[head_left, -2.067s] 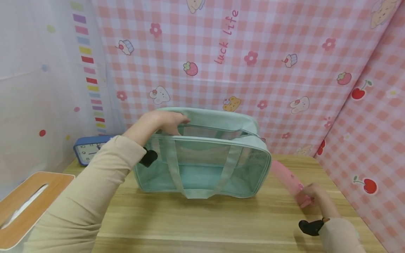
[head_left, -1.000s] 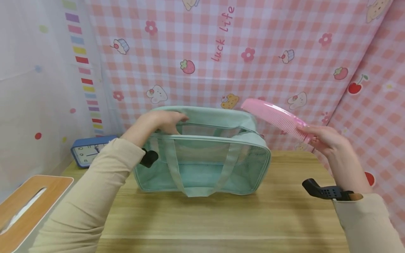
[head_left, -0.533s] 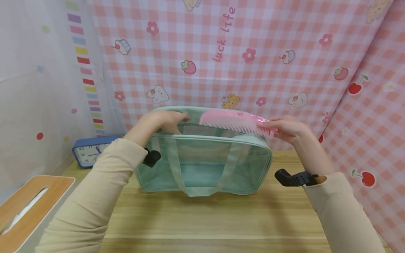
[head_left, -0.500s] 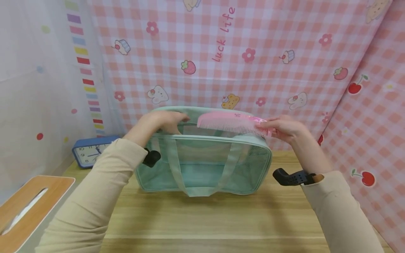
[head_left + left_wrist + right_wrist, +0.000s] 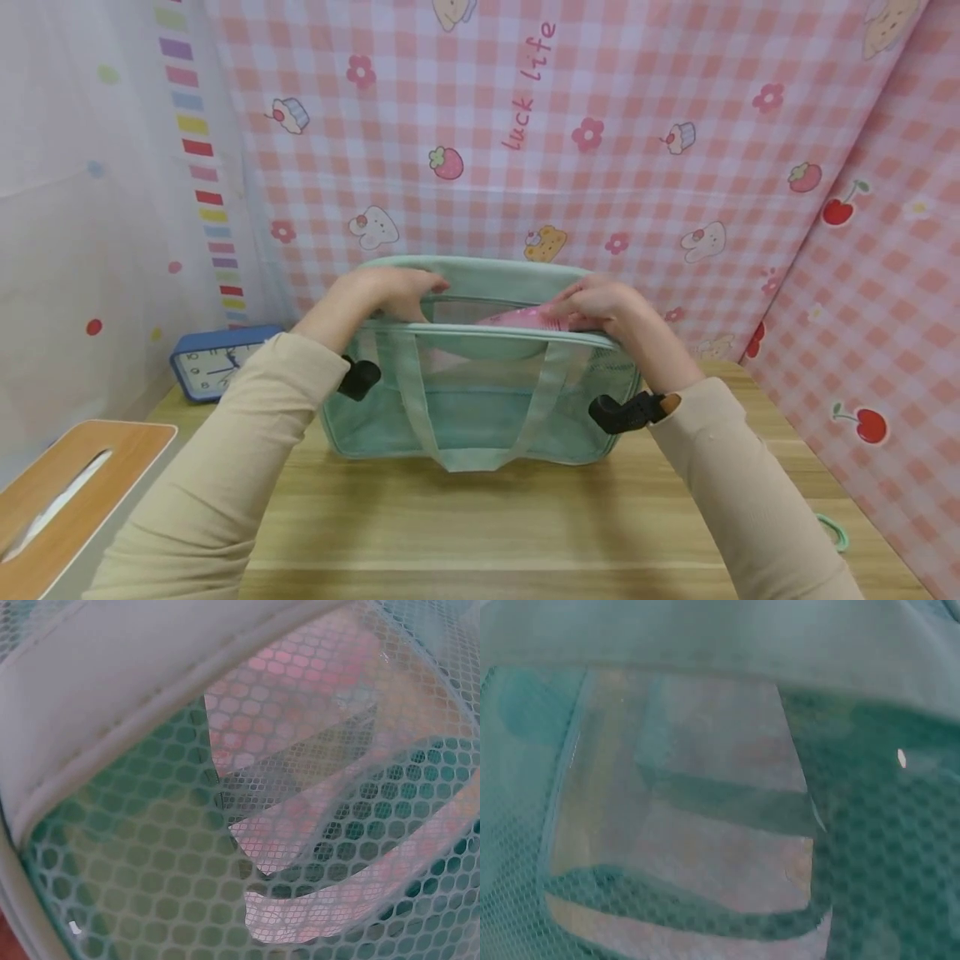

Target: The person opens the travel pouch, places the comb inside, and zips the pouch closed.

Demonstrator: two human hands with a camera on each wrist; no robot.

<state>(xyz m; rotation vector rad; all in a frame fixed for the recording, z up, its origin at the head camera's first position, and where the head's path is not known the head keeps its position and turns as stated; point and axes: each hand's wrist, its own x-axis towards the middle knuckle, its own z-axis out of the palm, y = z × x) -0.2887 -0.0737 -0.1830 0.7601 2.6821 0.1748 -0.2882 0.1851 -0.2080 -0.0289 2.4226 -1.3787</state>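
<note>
A mint-green bag with clear panels (image 5: 480, 333) stands upright on the table, its top unzipped. My left hand (image 5: 386, 292) rests in the left end of the opening, thumb and forefinger spread between the front and back rims. In my right hand (image 5: 600, 302) a pink comb (image 5: 525, 317) is pinched at its right end; it lies partly inside the opening, its lower part behind the front rim. Both wrist views look through the bag's mesh side (image 5: 135, 862) and netting (image 5: 885, 840); neither shows the fingers.
A blue clock (image 5: 213, 367) stands at the back left. A tissue box with a wooden lid (image 5: 112, 437) sits at the front left. A green ring-shaped item (image 5: 836, 533) lies by the right forearm. Patterned cloth hangs behind and right of the wooden table (image 5: 487, 533).
My right hand picked up the comb from the table right of the bag, raised it, carried it left over the opening and lowered it in. The left hand stayed at the bag.
</note>
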